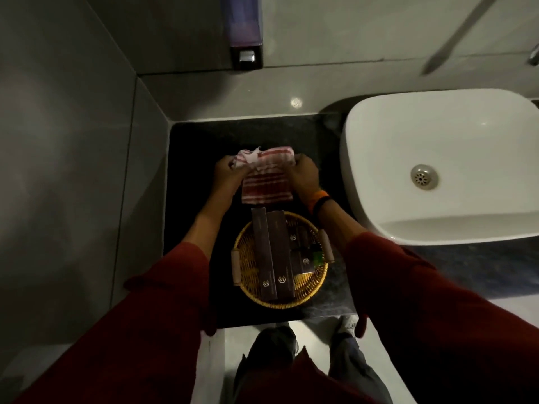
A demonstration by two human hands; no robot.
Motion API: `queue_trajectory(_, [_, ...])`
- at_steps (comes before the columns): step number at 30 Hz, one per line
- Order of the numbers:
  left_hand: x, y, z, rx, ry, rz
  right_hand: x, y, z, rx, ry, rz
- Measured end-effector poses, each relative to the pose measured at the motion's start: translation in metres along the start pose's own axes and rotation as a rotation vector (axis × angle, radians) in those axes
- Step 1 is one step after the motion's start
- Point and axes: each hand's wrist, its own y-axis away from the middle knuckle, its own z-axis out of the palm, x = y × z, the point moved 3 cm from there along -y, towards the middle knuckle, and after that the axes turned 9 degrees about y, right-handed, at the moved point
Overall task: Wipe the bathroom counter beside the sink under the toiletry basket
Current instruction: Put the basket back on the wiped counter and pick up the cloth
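Dim bathroom, grey tiled walls, with a dark stone bench running beside a white sink on my right. I note a wicker basket standing on the near part of the bench, holding several dark boxes laid lengthwise; it has a small handle at each side. Both my hands are beyond the basket, over the far part of the bench. Left hand is closed on the left end of a red-and-white striped cloth; right hand is closed on its right end, so the cloth is stretched between them and hangs or lies toward the basket. Whether its lower edge touches the bench I cannot tell in this light. In my judgement the cloth is light, soft and limp, will bunch readily, and is best held folded into a pad under a flat palm. The basket appears light but stiff; its loose boxes could slide or tip out if it tilts, so I would lift it level by the two side handles. The bench beneath it is not yet reachable, as the basket sits just near of the cloth, close to both wrists.
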Motion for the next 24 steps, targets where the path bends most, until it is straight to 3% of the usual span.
queue_trajectory(6, [0.073, 0.046, 0.036, -0.089, 0.170, 0.190, -0.007, 0.025, -0.100, 0.077, -0.239, -0.099])
queue_trajectory(12, [0.099, 0.096, 0.141, -0.249, 0.216, 0.175, 0.052, 0.038, -0.214, 0.074, -0.469, -0.037])
queue_trajectory(21, [0.107, 0.161, 0.456, -0.440, 0.092, 0.064, 0.255, -0.007, -0.453, 0.229, -0.648, 0.163])
queue_trajectory(24, [0.103, 0.172, 0.563, -0.474, 0.053, 0.036, 0.317, -0.040, -0.527, 0.243, -0.589, 0.197])
